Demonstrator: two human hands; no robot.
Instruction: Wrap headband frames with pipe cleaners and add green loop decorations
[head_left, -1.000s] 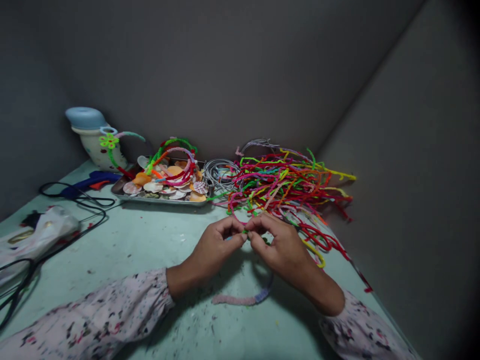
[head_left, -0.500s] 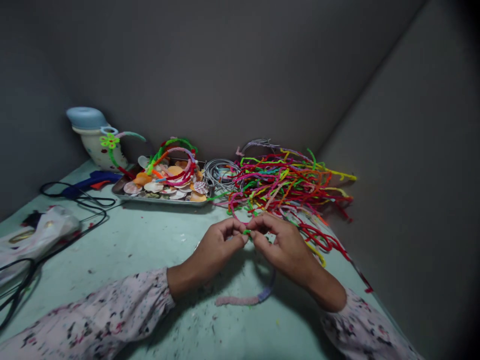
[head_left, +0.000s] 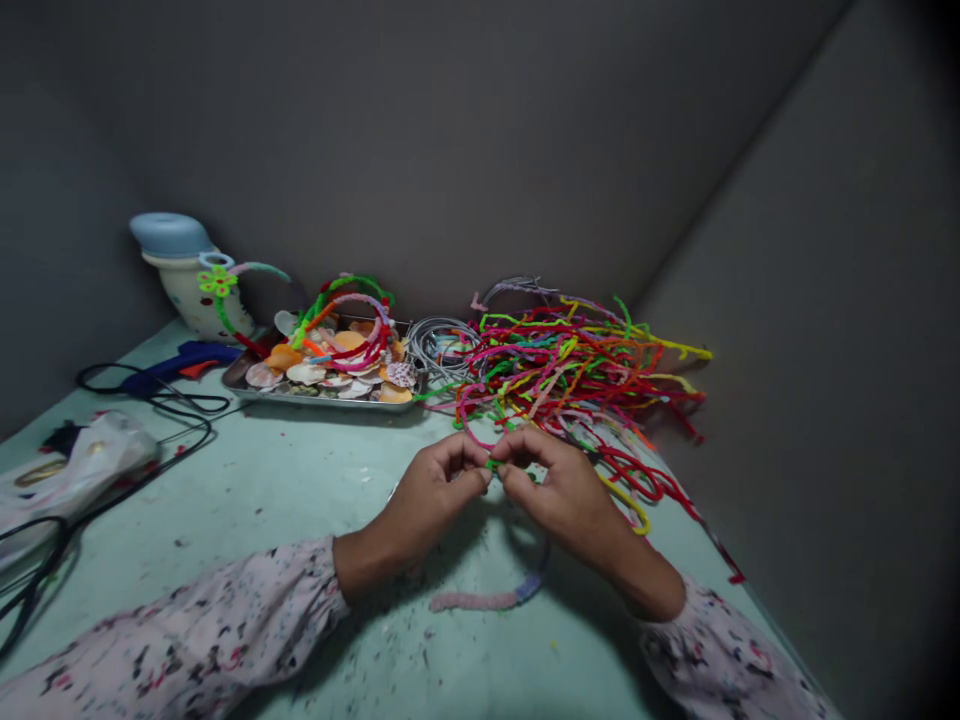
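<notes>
My left hand (head_left: 448, 482) and my right hand (head_left: 551, 485) meet over the middle of the table, thumbs and forefingers pinched close together. Between the fingertips shows a small piece of green pipe cleaner (head_left: 492, 464), gripped from both sides; most of it is hidden. Beneath my right hand curves a headband (head_left: 531, 588) wrapped in pale pink and lilac fuzzy stem. Its pink end lies toward me, and its upper part is lost behind the hand. Just beyond my fingertips, a pink pipe cleaner loop (head_left: 466, 410) sticks out from the pile.
A metal tray (head_left: 330, 402) holds seashells and wrapped headbands. Right of it are grey wire hoops (head_left: 439, 350) and a heap of colourful pipe cleaners (head_left: 577, 360). At left stand a blue-lidded bottle (head_left: 187, 285), a blue glue gun (head_left: 180, 365), black cable (head_left: 202, 430) and a plastic bag (head_left: 112, 455).
Both hands stay nearly in place. The fingertips have shifted very slightly around the green piece, and less of it shows between them.
</notes>
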